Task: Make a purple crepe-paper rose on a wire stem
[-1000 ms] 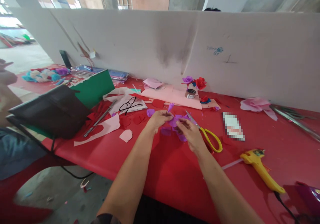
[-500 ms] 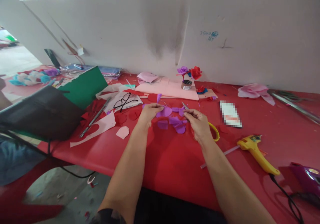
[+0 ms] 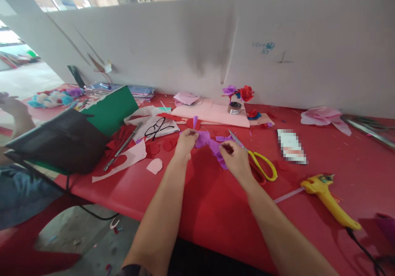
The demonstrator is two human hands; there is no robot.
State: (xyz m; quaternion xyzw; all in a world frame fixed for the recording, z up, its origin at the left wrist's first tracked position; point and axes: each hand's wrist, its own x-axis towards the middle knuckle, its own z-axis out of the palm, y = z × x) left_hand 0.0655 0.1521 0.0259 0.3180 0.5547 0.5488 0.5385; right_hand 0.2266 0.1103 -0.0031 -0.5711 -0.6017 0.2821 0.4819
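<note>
My left hand (image 3: pixel 185 144) pinches a piece of purple crepe paper (image 3: pixel 203 138) between thumb and forefinger, just above the table. Against the right side of the purple paper, my right hand (image 3: pixel 236 158) has thumb and forefinger drawn together in a pinch at its edge. More purple scraps (image 3: pixel 224 138) lie behind and beneath the fingers. Yellow-handled scissors (image 3: pixel 263 165) rest on the table beside my right hand, blades pointing away and partly hidden by it. A narrow purple strip (image 3: pixel 195 122) stands up behind my left hand.
On the red table (image 3: pixel 212 210) are a yellow glue gun (image 3: pixel 327 200), a phone-like blurred item (image 3: pixel 291 146), black glasses (image 3: pixel 159 128) and pink paper cutouts (image 3: pixel 154 166). Paper flowers (image 3: pixel 246 93) stand in a tape roll (image 3: pixel 234 108). A dark bag (image 3: pixel 61 142) and another person's arm (image 3: pixel 20 115) are left.
My right hand has shifted left, away from the scissors, uncovering more of their handles, and now meets the purple paper. The view has turned slightly left. Another person's hand has risen at far left.
</note>
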